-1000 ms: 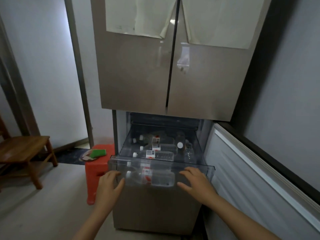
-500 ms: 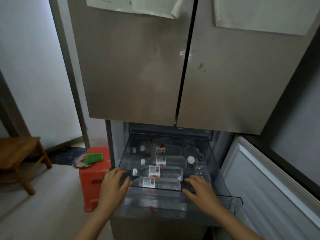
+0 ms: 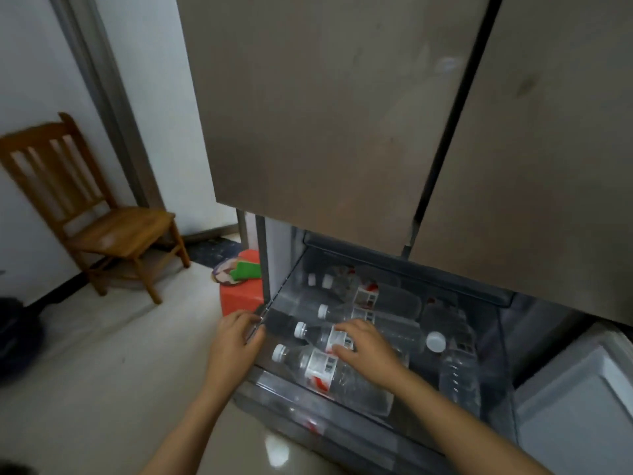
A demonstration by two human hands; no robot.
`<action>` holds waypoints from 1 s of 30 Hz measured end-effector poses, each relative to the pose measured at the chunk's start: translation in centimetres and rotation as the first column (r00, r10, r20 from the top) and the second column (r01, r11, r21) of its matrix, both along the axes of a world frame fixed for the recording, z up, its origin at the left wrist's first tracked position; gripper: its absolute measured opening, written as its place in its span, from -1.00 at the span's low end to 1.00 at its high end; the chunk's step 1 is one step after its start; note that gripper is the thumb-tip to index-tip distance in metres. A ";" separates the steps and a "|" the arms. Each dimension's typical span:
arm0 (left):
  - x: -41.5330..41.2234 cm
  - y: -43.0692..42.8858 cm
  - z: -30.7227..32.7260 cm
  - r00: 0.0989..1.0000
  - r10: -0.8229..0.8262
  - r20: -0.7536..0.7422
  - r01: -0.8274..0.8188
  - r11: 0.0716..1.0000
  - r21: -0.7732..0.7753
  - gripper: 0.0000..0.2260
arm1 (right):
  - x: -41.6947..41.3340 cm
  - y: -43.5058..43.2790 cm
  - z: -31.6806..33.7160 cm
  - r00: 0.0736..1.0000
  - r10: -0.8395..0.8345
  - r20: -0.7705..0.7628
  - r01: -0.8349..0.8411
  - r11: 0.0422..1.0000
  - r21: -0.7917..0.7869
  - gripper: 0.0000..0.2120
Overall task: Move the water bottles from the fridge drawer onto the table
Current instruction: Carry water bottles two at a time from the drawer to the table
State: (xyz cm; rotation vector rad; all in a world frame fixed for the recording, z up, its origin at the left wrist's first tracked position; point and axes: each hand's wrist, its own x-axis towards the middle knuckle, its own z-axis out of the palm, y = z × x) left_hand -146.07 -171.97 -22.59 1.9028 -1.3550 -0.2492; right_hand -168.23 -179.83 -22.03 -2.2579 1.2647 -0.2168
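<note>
- The fridge (image 3: 325, 114) has its upper doors closed. Only the low compartment is open, so the person reaches down.
- The fridge drawer (image 3: 277, 296) is slid out, exposing the water bottles (image 3: 342, 382), which lie on their sides inside it. No table is in view.
- The left hand (image 3: 236, 341) grips the drawer's left rim between thumb and fingers, likely to steady it.
- The right hand (image 3: 368, 347), fingers spread and nearly straight, rests on 1 bottle's label and has not yet closed round it.

Clear fridge drawer (image 3: 329, 411), open below me: water bottles (image 3: 342, 375) lie on their sides in it, caps toward my left
</note>
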 end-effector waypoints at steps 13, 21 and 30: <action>-0.6 0.5 0.0 0.984 0.132 -0.117 -0.137 0.990 -0.038 -0.57 | 9.5 -2.8 -5.6 0.867 0.447 -0.221 -0.426 0.894 0.135 -0.61; -0.5 0.6 -0.5 0.994 0.092 -0.060 -0.095 0.993 -0.064 -0.62 | 10.3 -2.8 -5.4 0.887 0.362 -0.285 -0.369 0.929 0.029 -0.53; -0.3 0.1 0.8 0.989 -0.137 -0.052 0.139 0.989 0.050 -0.54 | -1.7 -1.4 3.2 0.806 -0.277 0.524 0.206 0.960 0.191 -0.56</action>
